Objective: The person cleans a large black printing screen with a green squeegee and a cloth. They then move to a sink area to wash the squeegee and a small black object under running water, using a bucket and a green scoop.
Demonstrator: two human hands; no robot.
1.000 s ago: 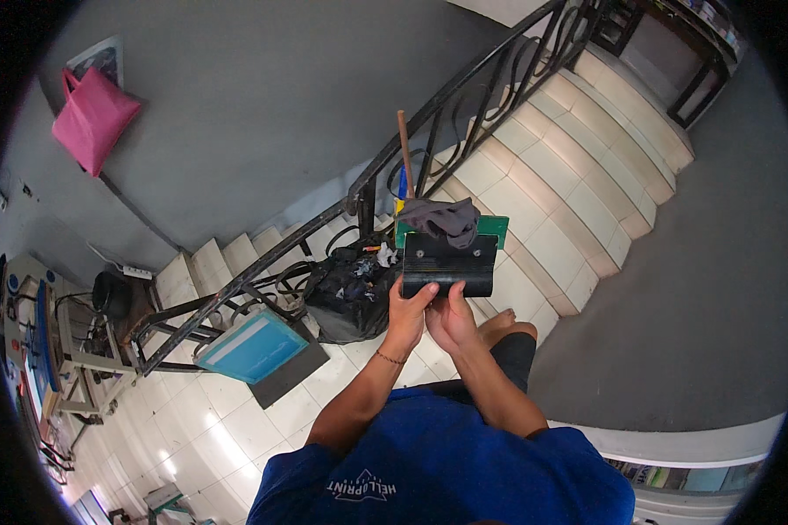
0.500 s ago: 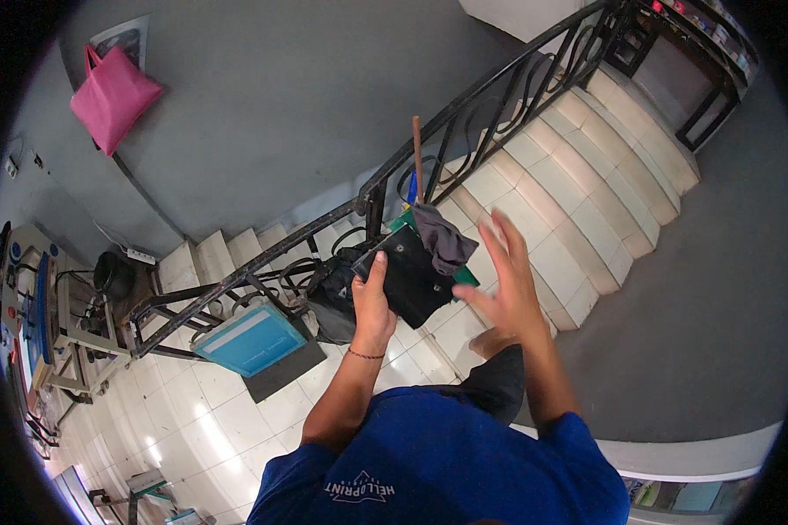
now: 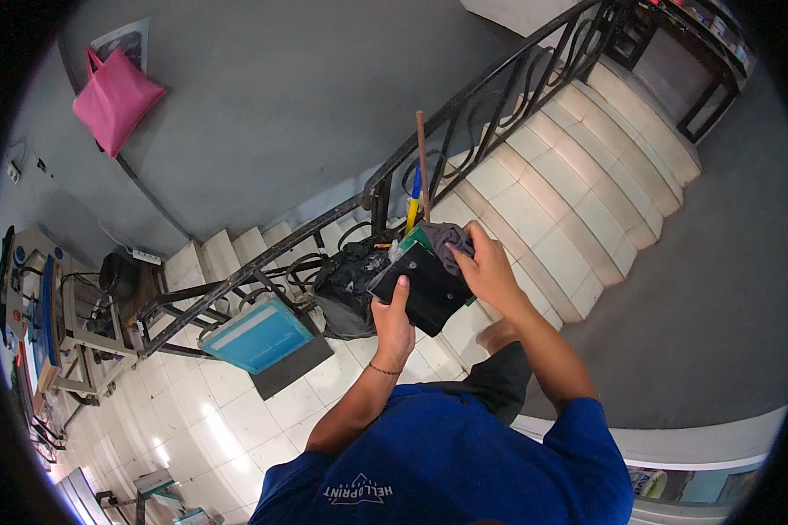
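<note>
At the foot of a white tiled staircase, the left hand clasps a flat black panel from below; the right hand pinches grey cloth atop it. Black iron railing crowds the left; open grey floor lies right.

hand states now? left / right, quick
Left hand: closed on the near edge of the black flat object, thumb on top.
Right hand: fingers curled on the grey cloth at the object's far end.
</note>
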